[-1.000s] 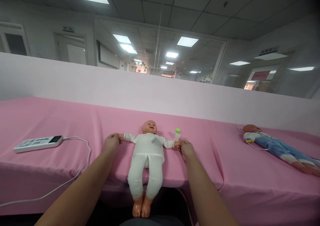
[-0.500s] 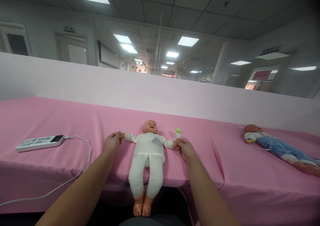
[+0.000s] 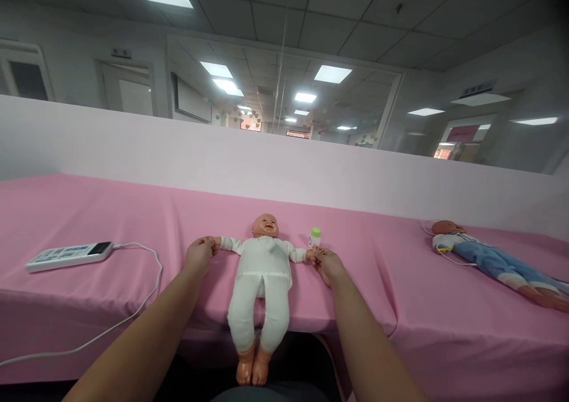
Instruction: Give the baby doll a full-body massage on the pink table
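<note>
A baby doll [image 3: 264,262] in a white top and trousers lies on its back, arms stretched out to both sides. Its bare feet hang past the front edge of the pink-covered table [image 3: 178,307]. My left hand [image 3: 200,255] is closed around the doll's hand on the left side. On the other side, my right hand [image 3: 328,264] pinches the doll's other hand between thumb and fingers. Just behind my right hand stands a small bottle with a green cap [image 3: 315,236]; my fingers partly cover its base.
At the left lies a white handheld device with a dark screen [image 3: 71,256]; its white cable [image 3: 153,283] runs over the table's front edge. A second doll in blue trousers [image 3: 498,262] lies at the right with thin tubing. Behind the table rises a low white partition [image 3: 284,168].
Both hands keep their hold on the doll's hands, with hardly any movement. The whole view has shifted very slightly.
</note>
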Action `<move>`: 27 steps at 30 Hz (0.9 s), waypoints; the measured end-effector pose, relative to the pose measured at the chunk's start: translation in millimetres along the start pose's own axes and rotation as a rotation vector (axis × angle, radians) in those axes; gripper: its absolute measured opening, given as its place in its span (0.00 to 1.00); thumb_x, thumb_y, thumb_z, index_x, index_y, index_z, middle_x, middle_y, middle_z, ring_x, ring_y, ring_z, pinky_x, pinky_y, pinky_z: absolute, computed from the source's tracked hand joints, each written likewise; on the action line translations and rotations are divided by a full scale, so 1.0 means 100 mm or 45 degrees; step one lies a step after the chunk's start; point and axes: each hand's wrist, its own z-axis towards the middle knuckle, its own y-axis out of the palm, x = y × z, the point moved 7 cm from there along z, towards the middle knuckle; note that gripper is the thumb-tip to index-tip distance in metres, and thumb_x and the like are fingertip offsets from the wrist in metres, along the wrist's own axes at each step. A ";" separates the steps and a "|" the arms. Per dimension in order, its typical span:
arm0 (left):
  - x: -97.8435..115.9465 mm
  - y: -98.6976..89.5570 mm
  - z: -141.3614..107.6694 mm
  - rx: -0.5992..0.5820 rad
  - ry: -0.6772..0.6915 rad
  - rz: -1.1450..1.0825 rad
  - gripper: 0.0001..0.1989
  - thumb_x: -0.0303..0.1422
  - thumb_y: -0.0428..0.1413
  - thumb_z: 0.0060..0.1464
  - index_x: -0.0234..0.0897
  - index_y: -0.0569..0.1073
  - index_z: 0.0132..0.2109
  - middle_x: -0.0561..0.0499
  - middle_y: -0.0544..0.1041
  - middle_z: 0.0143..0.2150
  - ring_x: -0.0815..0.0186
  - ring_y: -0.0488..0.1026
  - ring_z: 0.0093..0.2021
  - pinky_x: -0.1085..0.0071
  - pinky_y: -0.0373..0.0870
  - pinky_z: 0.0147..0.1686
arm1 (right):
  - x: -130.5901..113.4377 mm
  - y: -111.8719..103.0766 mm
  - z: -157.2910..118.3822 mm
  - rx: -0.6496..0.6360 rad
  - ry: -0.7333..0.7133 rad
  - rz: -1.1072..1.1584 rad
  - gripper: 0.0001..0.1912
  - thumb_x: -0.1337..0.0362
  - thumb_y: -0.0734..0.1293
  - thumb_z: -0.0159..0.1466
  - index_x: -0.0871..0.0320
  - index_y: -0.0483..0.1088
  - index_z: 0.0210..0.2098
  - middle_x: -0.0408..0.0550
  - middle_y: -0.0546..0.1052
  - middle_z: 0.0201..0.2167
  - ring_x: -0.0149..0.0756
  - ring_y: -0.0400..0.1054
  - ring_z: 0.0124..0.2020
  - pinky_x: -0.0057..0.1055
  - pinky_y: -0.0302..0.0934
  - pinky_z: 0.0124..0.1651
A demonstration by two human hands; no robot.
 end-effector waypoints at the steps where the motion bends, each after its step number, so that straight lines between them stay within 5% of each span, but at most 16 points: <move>1: 0.01 0.00 -0.01 -0.003 -0.009 -0.005 0.12 0.40 0.64 0.44 0.38 0.75 0.32 0.51 0.73 0.24 0.62 0.71 0.26 0.66 0.69 0.28 | -0.01 0.01 -0.01 -0.024 -0.002 0.002 0.15 0.64 0.79 0.51 0.59 0.79 0.37 0.47 0.77 0.29 0.33 0.67 0.27 0.30 0.67 0.29; 10: 0.03 -0.03 -0.06 0.034 -0.071 -0.067 0.20 0.50 0.66 0.48 0.36 0.76 0.34 0.48 0.75 0.25 0.63 0.70 0.26 0.66 0.69 0.28 | 0.02 -0.01 0.01 -0.011 0.006 -0.127 0.22 0.55 0.82 0.48 0.58 0.77 0.38 0.40 0.74 0.23 0.27 0.60 0.21 0.26 0.54 0.23; 19: -0.03 -0.01 0.01 0.024 -0.084 -0.072 0.10 0.39 0.63 0.46 0.37 0.75 0.34 0.50 0.75 0.26 0.62 0.71 0.26 0.66 0.70 0.28 | 0.05 -0.04 0.03 0.072 0.039 -0.111 0.16 0.56 0.78 0.57 0.57 0.77 0.40 0.42 0.75 0.26 0.31 0.67 0.26 0.26 0.64 0.27; 27: -0.08 0.01 0.05 -0.028 -0.045 -0.083 0.10 0.37 0.62 0.45 0.37 0.74 0.33 0.52 0.72 0.25 0.66 0.68 0.24 0.69 0.66 0.27 | 0.01 0.09 -0.06 -0.123 0.076 -0.023 0.14 0.68 0.79 0.54 0.59 0.78 0.39 0.51 0.81 0.36 0.36 0.76 0.33 0.29 0.73 0.35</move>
